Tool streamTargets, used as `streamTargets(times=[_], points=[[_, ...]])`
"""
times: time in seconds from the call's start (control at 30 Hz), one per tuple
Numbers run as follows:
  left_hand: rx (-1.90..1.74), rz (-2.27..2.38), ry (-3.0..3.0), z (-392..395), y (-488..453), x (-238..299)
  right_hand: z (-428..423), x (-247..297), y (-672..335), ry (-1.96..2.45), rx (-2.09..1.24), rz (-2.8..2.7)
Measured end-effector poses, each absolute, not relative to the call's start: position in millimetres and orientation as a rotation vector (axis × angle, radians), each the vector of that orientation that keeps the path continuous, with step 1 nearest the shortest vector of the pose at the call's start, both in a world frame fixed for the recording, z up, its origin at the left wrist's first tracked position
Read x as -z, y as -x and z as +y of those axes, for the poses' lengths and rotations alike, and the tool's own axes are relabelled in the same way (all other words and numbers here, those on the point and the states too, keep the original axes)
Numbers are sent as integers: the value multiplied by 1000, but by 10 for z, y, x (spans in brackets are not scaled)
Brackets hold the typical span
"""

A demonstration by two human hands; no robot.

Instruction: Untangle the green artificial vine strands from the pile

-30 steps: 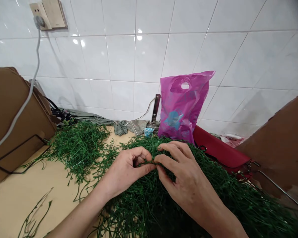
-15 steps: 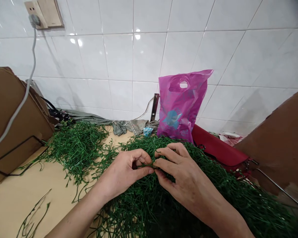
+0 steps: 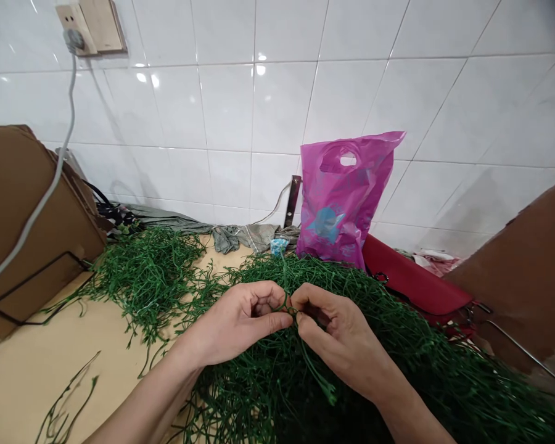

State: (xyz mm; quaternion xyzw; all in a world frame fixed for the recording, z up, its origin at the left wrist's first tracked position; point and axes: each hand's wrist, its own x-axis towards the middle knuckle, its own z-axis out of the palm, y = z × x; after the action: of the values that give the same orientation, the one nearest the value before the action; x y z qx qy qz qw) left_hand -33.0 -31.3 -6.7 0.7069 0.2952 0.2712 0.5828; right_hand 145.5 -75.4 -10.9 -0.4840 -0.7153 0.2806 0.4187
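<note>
My left hand (image 3: 238, 322) and my right hand (image 3: 337, 333) meet above a large heap of thin green artificial vines (image 3: 365, 364). Their thumbs and fingertips pinch one green vine strand (image 3: 287, 306) between them, and the fingertips nearly touch. A length of vine hangs below my right hand. The heap lies under both wrists and hides the table there. A second, smaller heap of green vines (image 3: 148, 277) sits to the left of my left hand. Loose strands (image 3: 65, 394) lie on the table at the lower left.
A pale wooden table (image 3: 37, 370) meets a white tiled wall (image 3: 231, 117). A pink plastic bag (image 3: 342, 200) and red bag (image 3: 411, 283) stand at the back right. Brown cardboard (image 3: 28, 209) stands left, another sheet (image 3: 522, 271) right, with grey cloth (image 3: 245, 237) behind the vines.
My hands have drawn lower and closer around the strand, with the fingers more curled. A length of vine now hangs below my right hand. The view has shifted slightly.
</note>
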Motion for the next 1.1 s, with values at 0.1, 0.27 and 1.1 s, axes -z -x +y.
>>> streamTargets(times=[0.1,0.27,1.1], points=[[-625,723,-1679,-296,327,98,-722,183,-1408,1195,-703,-1787],[-652,733,-1691,-297,334,131,-647,271,-1442,1156,-239,-1878],[-785,821,-1700,-284,273,206,-808,65,-1614,1274,-327,-1971]])
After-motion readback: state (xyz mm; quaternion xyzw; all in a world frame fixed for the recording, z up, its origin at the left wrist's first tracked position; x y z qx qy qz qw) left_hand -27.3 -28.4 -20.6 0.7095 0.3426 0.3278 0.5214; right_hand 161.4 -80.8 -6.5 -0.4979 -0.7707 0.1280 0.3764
